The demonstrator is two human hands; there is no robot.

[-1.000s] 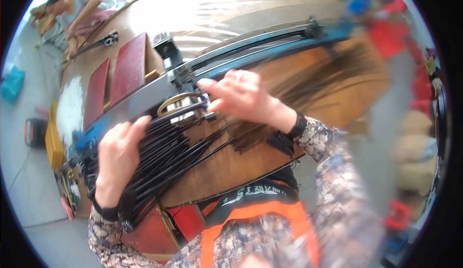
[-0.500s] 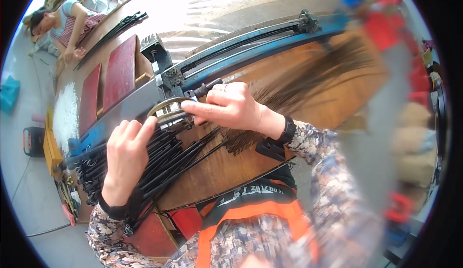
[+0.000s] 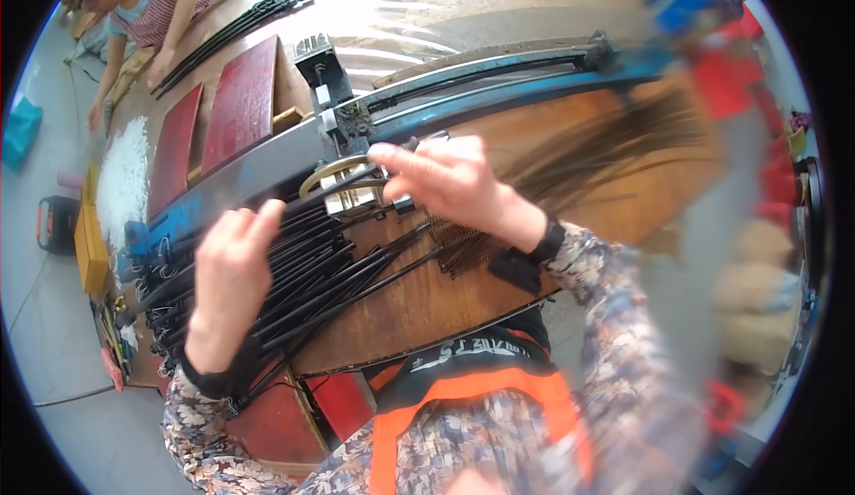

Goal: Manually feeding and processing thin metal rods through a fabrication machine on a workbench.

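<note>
My left hand (image 3: 230, 277) is closed around a slim black rod (image 3: 337, 183), which slants up to the right, partly blurred. My right hand (image 3: 450, 183) pinches the same rod farther along, at the front of a small metal clamp block (image 3: 349, 199). A curved brass-coloured ring (image 3: 322, 171) arches over that block, just behind the rod. Under and beside my left hand lies a bundle of black rods (image 3: 307, 259). The rod's end at my right fingers is hidden.
A blue metal rail machine (image 3: 499, 90) crosses the wooden table (image 3: 392, 321). Thin dark rods (image 3: 588, 152) fan out to the right. Red boards (image 3: 240, 103), white scraps (image 3: 123, 183) and a yellow box (image 3: 90, 237) are at left. A co-worker (image 3: 156, 14) leans over the far-left side.
The view has shifted, so the machine appears farther right and lower. My left hand has drawn left from the brass ring, with a black rod now showing between my hands. The co-worker's arms have moved.
</note>
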